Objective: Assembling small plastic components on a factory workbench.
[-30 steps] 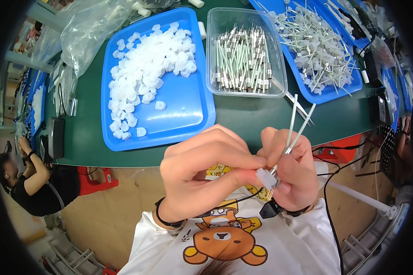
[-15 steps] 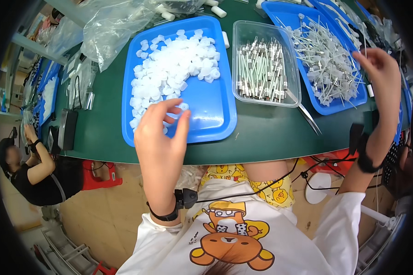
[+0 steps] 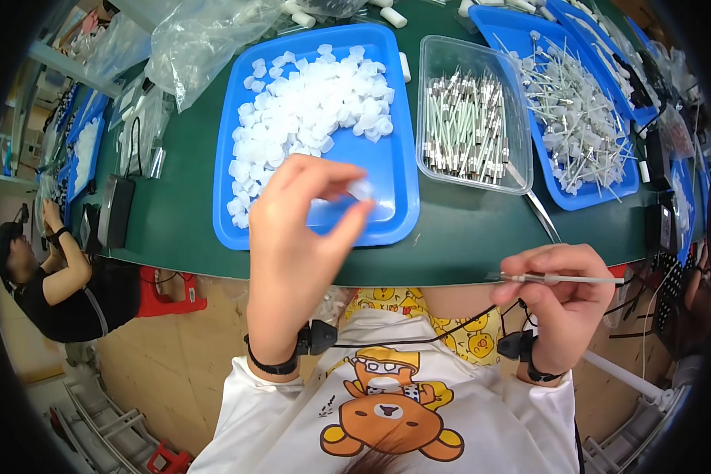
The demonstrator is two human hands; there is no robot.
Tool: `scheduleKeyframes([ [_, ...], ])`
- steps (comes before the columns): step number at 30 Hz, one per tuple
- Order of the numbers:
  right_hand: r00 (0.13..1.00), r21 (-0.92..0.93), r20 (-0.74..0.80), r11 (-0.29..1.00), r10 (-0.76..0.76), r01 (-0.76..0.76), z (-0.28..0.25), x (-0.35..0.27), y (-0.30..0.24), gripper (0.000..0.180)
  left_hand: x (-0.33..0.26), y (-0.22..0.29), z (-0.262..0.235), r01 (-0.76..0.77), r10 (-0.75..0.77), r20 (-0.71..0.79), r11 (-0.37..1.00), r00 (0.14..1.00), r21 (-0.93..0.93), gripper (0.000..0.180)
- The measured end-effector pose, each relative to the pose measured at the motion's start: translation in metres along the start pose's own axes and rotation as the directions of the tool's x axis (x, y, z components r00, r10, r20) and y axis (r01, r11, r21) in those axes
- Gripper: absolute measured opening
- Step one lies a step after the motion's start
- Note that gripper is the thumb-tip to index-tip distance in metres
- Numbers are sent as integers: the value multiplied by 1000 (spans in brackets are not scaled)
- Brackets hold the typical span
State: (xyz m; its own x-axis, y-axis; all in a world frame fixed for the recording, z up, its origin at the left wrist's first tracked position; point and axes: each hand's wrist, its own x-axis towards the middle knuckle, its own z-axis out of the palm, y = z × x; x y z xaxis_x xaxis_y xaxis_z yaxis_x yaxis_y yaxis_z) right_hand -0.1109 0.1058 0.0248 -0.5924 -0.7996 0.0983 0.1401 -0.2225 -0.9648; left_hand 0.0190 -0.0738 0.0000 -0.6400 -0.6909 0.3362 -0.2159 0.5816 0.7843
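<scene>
My left hand (image 3: 304, 225) is over the near part of a blue tray (image 3: 387, 225), pinching a small translucent white plastic cap (image 3: 361, 189) between thumb and fingertip. Many similar caps (image 3: 300, 103) lie heaped in that tray. At the table's front edge, my right hand (image 3: 561, 304) grips a thin whitish rod with a metal fitting (image 3: 549, 278). It lies roughly level, its fitting end pointing left toward my other hand. Beyond it stands a clear plastic box (image 3: 517, 189) of similar rods with metal fittings (image 3: 466, 126).
Metal tweezers (image 3: 543, 217) lie beside the clear box. Another blue tray (image 3: 581, 197) holds rods with white caps. Plastic bags (image 3: 197, 55) lie at the back left, a black box (image 3: 117, 212) nearer. A person (image 3: 43, 276) sits at far left. Black cables run from my wristbands.
My right hand has come from the far-right tray to the front edge, where the rod now shows in it. My left hand has shifted right with a cap in its pinch.
</scene>
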Motion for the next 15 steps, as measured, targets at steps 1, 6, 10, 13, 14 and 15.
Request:
scheduleKeyframes([
  [1, 999, 76, 40, 997, -7, 4, 4, 1, 0, 23, -3, 7, 0, 10, -1, 63, 992, 998, -129, 20],
  [6, 884, 41, 249, 917, -395, 397, 3, 5, 9, 28, -14, 40, -1, 119, 77, 288, 789, 954, -603, 29],
  [10, 820, 103, 212, 846, -532, 523, 6, 3, 11, 30, -16, 40, 2, 124, 203, 334, 658, 921, -743, 34],
  [13, 778, 107, 234, 811, -583, 576, 6, 2, 11, 33, -18, 38, 5, 35, 284, 258, 608, 923, -793, 33],
  [14, 769, 102, 249, 806, -589, 584, 6, 2, 10, 35, -20, 36, 8, 16, 302, 231, 576, 925, -817, 32],
  [15, 760, 97, 265, 801, -593, 591, 5, 1, 10, 37, -21, 36, 9, -1, 326, 212, 547, 921, -837, 32],
])
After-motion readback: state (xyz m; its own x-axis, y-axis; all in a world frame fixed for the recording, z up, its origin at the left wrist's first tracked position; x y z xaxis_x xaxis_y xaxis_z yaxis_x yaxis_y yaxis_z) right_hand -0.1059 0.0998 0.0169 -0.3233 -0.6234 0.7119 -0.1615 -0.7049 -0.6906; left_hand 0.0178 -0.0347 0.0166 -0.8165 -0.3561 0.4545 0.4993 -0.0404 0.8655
